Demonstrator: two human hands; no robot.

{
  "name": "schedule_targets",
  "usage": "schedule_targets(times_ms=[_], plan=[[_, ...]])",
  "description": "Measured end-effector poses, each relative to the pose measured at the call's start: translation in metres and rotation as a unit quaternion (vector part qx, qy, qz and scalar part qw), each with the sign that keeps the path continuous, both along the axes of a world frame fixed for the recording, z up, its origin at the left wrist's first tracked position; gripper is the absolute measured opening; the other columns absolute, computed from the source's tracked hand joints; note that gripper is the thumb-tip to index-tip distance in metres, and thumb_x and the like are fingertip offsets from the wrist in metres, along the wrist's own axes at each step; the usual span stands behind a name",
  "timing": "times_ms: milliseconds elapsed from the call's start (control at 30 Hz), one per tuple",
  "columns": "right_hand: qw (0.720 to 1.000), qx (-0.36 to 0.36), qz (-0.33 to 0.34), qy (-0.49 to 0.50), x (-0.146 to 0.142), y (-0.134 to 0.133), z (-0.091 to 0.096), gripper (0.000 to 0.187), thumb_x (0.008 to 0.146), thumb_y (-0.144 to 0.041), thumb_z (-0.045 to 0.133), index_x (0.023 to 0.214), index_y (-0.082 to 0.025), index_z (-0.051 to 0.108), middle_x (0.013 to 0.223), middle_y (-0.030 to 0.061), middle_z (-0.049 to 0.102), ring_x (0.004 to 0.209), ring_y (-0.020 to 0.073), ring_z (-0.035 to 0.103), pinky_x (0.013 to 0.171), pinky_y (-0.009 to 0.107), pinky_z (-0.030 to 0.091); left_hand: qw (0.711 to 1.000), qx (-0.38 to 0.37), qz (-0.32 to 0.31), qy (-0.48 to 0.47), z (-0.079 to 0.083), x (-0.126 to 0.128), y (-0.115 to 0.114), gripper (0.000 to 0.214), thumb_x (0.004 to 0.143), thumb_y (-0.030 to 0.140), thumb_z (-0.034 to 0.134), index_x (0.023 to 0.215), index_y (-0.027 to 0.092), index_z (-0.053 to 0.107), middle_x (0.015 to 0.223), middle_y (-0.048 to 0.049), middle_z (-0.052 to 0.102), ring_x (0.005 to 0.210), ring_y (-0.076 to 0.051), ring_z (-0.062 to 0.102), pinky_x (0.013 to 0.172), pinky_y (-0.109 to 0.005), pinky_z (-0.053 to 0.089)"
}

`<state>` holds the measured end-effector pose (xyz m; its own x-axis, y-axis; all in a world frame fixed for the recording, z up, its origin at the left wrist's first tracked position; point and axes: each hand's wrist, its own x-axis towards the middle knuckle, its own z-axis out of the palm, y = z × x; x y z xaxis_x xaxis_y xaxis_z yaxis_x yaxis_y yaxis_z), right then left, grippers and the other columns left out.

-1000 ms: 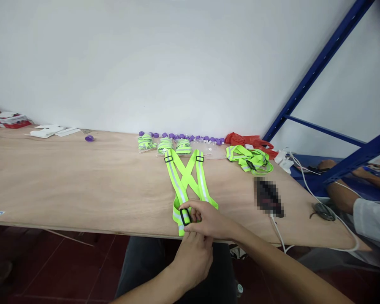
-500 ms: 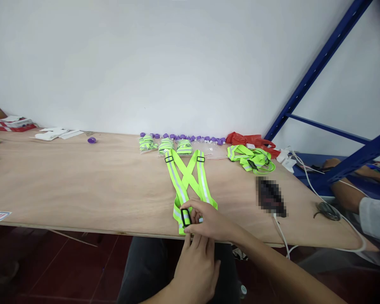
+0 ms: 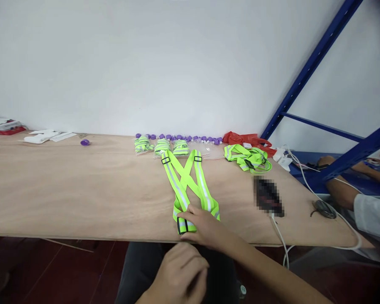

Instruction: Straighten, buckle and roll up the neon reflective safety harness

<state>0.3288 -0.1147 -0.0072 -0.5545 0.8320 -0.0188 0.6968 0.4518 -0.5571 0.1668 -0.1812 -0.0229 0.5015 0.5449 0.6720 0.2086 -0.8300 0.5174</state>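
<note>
On table edge: neon-yellow crossed reflective harness (image 3: 190,185) | right hand (image 3: 205,228) pressing it flat, fingers spread | left hand (image 3: 177,274) curled, empty

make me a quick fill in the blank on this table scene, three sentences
1. The two long straps of the green vest lie crossed in the shape of the letter ____.
2. The right hand presses the vest's near end onto the ____ table.
3. The left hand is ____ the table's near edge, touching nothing on it.

Missing words: X; wooden; below
</note>
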Motion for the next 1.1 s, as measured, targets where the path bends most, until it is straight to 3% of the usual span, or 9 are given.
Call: schedule_targets(times_ms=[200, 267, 400, 567, 633, 733, 833, 933, 1100], plan=[[0.998, 0.01, 0.032, 0.062, 0.004, -0.007, 0.004, 0.033, 0.08, -0.011, 0.068, 0.113, -0.017, 0.067, 0.105, 0.0072, 0.062, 0.098, 0.0223, 0.06, 0.085, 0.034, 0.051, 0.986, -0.081, 0.127, 0.072, -0.002, -0.019, 0.026, 0.026, 0.095, 0.01, 0.046, 0.116, 0.021, 0.057, 0.139, -0.0158, 0.055, 0.127, -0.027, 0.058, 0.097, -0.039, 0.056], [0.995, -0.003, 0.03, 0.1, 0.008, -0.01, 0.008, 0.039, 0.081, -0.009, 0.065, 0.118, -0.02, 0.065, 0.108, 0.0062, 0.064, 0.099, 0.0207, 0.061, 0.088, 0.033, 0.051, 0.98, -0.106, 0.139, 0.097, -0.012, -0.02, 0.032, 0.02, 0.098, 0.015, 0.045, 0.113, 0.022, 0.057, 0.129, -0.014, 0.062, 0.117, -0.026, 0.064, 0.09, -0.039, 0.059], [0.984, 0.024, -0.01, 0.179, 0.018, -0.017, 0.004, 0.025, 0.096, -0.014, 0.049, 0.111, -0.022, 0.066, 0.107, 0.006, 0.068, 0.1, 0.0182, 0.064, 0.091, 0.032, 0.051, 0.972, -0.114, 0.157, 0.13, -0.02, -0.021, 0.036, 0.014, 0.101, 0.023, 0.044, 0.097, 0.022, 0.057, 0.108, -0.0083, 0.069, 0.098, -0.023, 0.069, 0.079, -0.037, 0.06], [0.977, 0.123, -0.113, 0.133, 0.031, -0.028, -0.024, 0.019, 0.099, -0.021, 0.048, 0.109, -0.021, 0.065, 0.121, 0.0117, 0.065, 0.12, 0.0248, 0.059, 0.104, 0.044, 0.048, 0.969, -0.029, 0.185, 0.162, -0.009, -0.02, 0.039, 0.006, 0.094, 0.018, 0.051, 0.092, 0.023, 0.055, 0.102, -0.0064, 0.068, 0.119, -0.03, 0.059, 0.11, -0.06, 0.042], [0.972, 0.144, -0.153, 0.103, 0.034, -0.032, -0.033, 0.019, 0.098, -0.025, 0.05, 0.11, -0.021, 0.064, 0.134, 0.0134, 0.06, 0.135, 0.029, 0.049, 0.111, 0.05, 0.044, 0.967, -0.038, 0.184, 0.171, -0.006, -0.017, 0.04, 0.007, 0.092, 0.016, 0.051, 0.094, 0.023, 0.053, 0.109, -0.0081, 0.066, 0.121, -0.03, 0.057, 0.111, -0.062, 0.04], [0.97, 0.142, -0.183, 0.072, 0.034, -0.037, -0.037, 0.022, 0.1, -0.03, 0.048, 0.11, -0.02, 0.064, 0.147, 0.0131, 0.052, 0.149, 0.0321, 0.032, 0.116, 0.055, 0.039, 0.964, -0.101, 0.172, 0.177, -0.005, -0.013, 0.041, 0.01, 0.09, 0.016, 0.049, 0.097, 0.022, 0.05, 0.137, -0.0153, 0.054, 0.117, -0.028, 0.061, 0.093, -0.048, 0.057], [0.975, 0.12, -0.178, 0.058, 0.031, -0.043, -0.034, 0.025, 0.102, -0.032, 0.044, 0.114, -0.02, 0.063, 0.149, 0.0132, 0.051, 0.148, 0.0309, 0.034, 0.116, 0.055, 0.039, 0.958, -0.117, 0.169, 0.201, -0.007, -0.008, 0.044, 0.012, 0.088, 0.014, 0.047, 0.097, 0.021, 0.049, 0.141, -0.017, 0.051, 0.125, -0.029, 0.057, 0.097, -0.047, 0.056], [0.974, 0.127, -0.177, 0.059, 0.028, -0.053, -0.035, 0.035, 0.098, -0.031, 0.051, 0.13, -0.018, 0.052, 0.152, 0.017, 0.047, 0.146, 0.03, 0.038, 0.116, 0.053, 0.041, 0.953, -0.077, 0.164, 0.243, -0.012, -0.008, 0.048, 0.022, 0.09, 0.01, 0.041, 0.107, 0.02, 0.051, 0.124, -0.0134, 0.065, 0.128, -0.027, 0.057, 0.116, -0.06, 0.035], [0.972, 0.179, -0.14, 0.064, 0.027, -0.069, -0.043, 0.045, 0.091, -0.02, 0.059, 0.134, -0.016, 0.046, 0.154, 0.0214, 0.042, 0.146, 0.0305, 0.039, 0.115, 0.05, 0.042, 0.954, -0.007, 0.149, 0.262, -0.021, -0.02, 0.059, 0.051, 0.09, 0.008, 0.038, 0.14, 0.012, 0.036, 0.148, -0.019, 0.052, 0.145, -0.026, 0.042, 0.117, -0.058, 0.035]])
